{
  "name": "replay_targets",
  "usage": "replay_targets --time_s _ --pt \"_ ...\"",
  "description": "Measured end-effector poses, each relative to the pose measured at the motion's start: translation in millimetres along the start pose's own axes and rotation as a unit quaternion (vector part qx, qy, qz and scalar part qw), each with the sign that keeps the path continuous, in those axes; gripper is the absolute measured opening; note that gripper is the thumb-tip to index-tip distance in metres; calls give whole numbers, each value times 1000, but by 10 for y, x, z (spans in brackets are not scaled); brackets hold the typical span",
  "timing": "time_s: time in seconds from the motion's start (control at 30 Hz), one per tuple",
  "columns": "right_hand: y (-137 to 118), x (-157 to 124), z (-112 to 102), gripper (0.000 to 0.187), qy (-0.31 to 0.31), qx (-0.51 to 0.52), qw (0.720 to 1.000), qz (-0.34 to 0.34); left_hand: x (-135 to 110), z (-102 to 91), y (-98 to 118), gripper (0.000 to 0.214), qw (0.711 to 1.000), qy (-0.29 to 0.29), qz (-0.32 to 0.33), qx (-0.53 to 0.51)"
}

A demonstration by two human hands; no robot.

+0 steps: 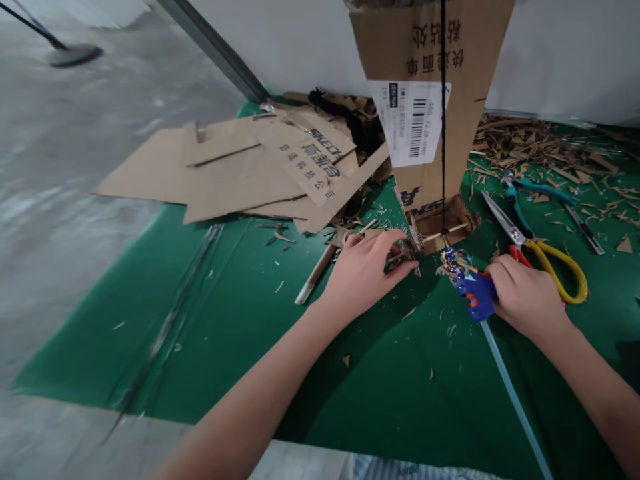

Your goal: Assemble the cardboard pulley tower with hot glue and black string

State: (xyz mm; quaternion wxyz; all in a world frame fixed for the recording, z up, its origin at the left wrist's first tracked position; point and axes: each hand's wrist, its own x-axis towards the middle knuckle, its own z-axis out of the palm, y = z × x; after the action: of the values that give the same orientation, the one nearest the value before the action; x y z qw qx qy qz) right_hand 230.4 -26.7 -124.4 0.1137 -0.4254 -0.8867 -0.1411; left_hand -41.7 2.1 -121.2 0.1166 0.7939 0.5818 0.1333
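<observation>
A tall cardboard structure (435,67) with a printed label stands upright on a green mat (240,307). A black cord (443,133) runs down its front to a thin stick (445,233) across its open box-like base. My left hand (365,270) curls its thumb and fingers around the lower left corner of that base; the exact contact is partly hidden. In my right hand (525,293) is a blue hot glue gun (477,293), its nozzle end crusted with glue and scraps, close to the front of the base. A long translucent glue stick (515,393) trails from its back.
Yellow-and-red-handled scissors (555,263) lie right of the structure, near teal-handled pliers (520,210) and a utility knife (583,223). Flat cardboard sheets (230,173) are stacked at left. Cardboard scraps (540,147) pile up at the back right. A white wall (570,60) stands behind.
</observation>
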Motion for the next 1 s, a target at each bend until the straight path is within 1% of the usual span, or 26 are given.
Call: replay_targets --time_s 0.17,0.43,0.63,0.83,1.0 --pt "12 -10 5 8 1 1 1000 -3 -5 -16 15 31 1000 3 13 -11" --pt "-6 24 8 4 2 -11 1000 4 -4 81 -18 28 996 52 59 35" --pt "-13 21 2 5 -2 -26 1000 11 -32 129 4 27 984 112 110 89" --pt "-29 9 4 6 -3 -23 1000 17 -57 183 48 29 978 157 86 111" --pt "-38 -11 3 7 -10 -27 999 23 -69 213 79 27 983 136 69 103"
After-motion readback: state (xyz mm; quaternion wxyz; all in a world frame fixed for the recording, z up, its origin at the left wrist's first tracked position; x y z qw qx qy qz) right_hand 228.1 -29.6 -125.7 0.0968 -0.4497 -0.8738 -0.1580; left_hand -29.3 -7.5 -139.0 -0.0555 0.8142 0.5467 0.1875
